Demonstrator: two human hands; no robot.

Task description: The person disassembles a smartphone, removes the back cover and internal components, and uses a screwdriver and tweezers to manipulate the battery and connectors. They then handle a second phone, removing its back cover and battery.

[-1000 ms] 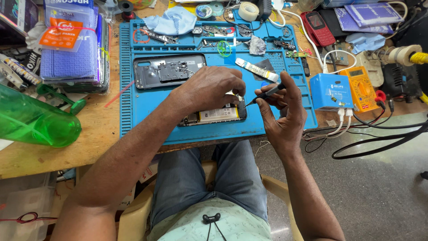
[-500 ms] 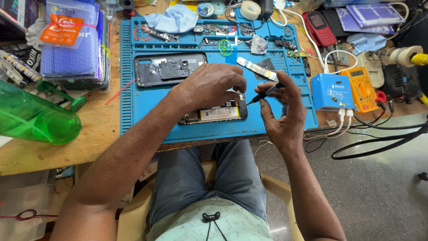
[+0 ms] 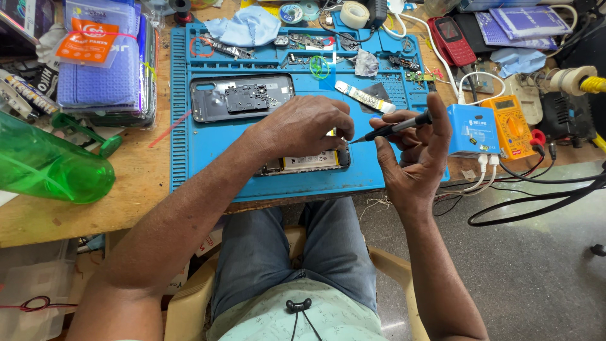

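Observation:
An opened phone [image 3: 309,162] lies on the blue repair mat [image 3: 208,151] near its front edge, its insides and battery showing. My left hand [image 3: 303,126] rests over the phone, fingers curled down onto its upper edge. My right hand [image 3: 413,148] holds a thin dark screwdriver [image 3: 394,128] between thumb and fingers, the tip pointing left toward my left fingertips just above the phone. A detached dark back cover [image 3: 243,96] lies further back on the mat.
A green plastic bottle [image 3: 47,164] lies on the wooden bench at left, below a packet of blue cloths [image 3: 101,63]. A blue box [image 3: 472,129], an orange multimeter [image 3: 512,126], a red phone [image 3: 451,39], tape rolls and cables crowd the right.
My right hand has shifted slightly and brought the screwdriver tip closer to my left fingers. My left hand stays on the phone.

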